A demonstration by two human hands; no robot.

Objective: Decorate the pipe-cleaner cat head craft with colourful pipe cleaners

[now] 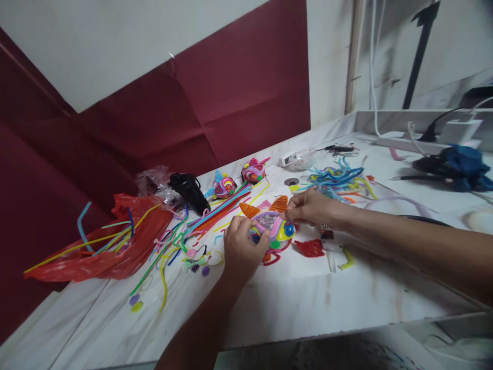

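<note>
On the white tabletop (269, 313), left hand (244, 246) clamped on a decorated figure (276, 229); right hand (310, 208) beside one orange ear (282, 204), grip unclear. Ears, blue eye (288, 229) on; shiny middle (264, 221) bare, apparently unfinished. Two similar figures (224, 186) behind look complete.

No legible text, no readable labels or brands, no numbers, no signs

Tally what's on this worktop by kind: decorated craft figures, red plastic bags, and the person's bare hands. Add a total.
Decorated craft figures: 3 (front figure, blue-horned figure, pink-horned figure)
Red plastic bag: 1
Bare hands: 2 (left hand, right hand)
Total: 6
</note>
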